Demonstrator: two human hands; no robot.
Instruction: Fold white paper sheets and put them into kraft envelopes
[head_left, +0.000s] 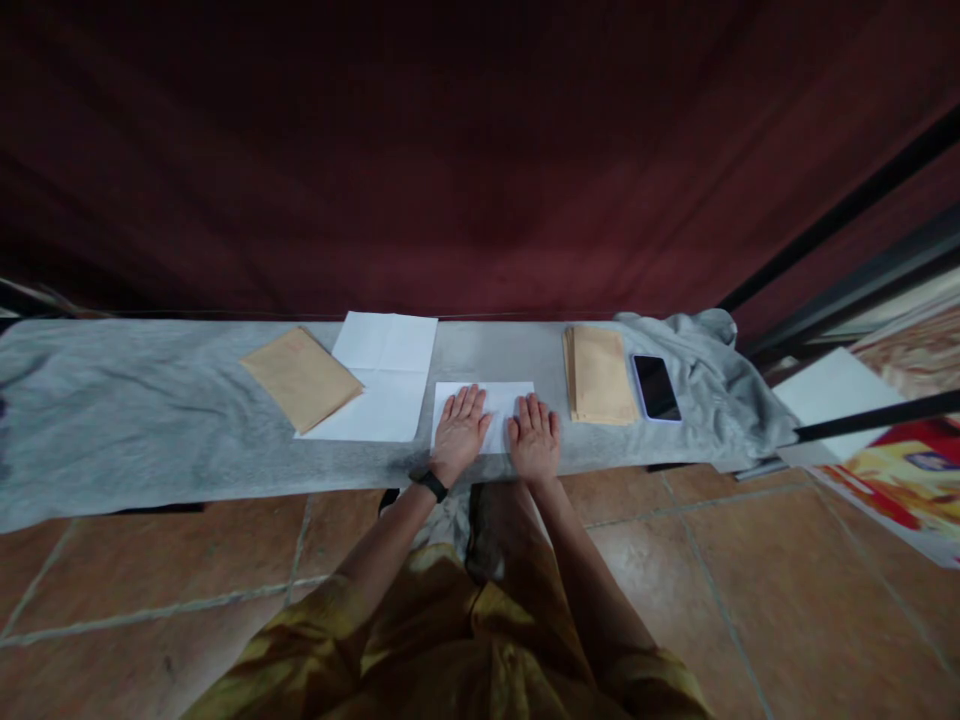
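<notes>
Both hands lie flat, palms down and fingers spread: my left hand (459,428) and my right hand (534,440) rest side by side on the folded paper (501,398), released, gripping nothing, only pressing. The paper sits on the cloth-covered worktop (150,410) at twelve o'clock from me, near the front edge, and its far edge and corners show beyond my fingertips. A black band (433,485) is on my left wrist. At ten o'clock from the paper lies a larger white sheet (386,375), creased, with a brown envelope (300,378) set at an angle over its left side. At two o'clock a stack of envelopes (600,375) lies squared up, with a phone (656,387) face up just beside it, at the edge of a crumpled grey garment (716,375). I judge the paper light, thin and limp, apt to slide on the cloth or spring open at the fold once the pressure goes. It would keep any crease, so it wants a gentle touch. The best hold, I think, is a pinch at a free corner or along the far edge, thumb under and fingers over, since the flat middle gives nothing to grip.
</notes>
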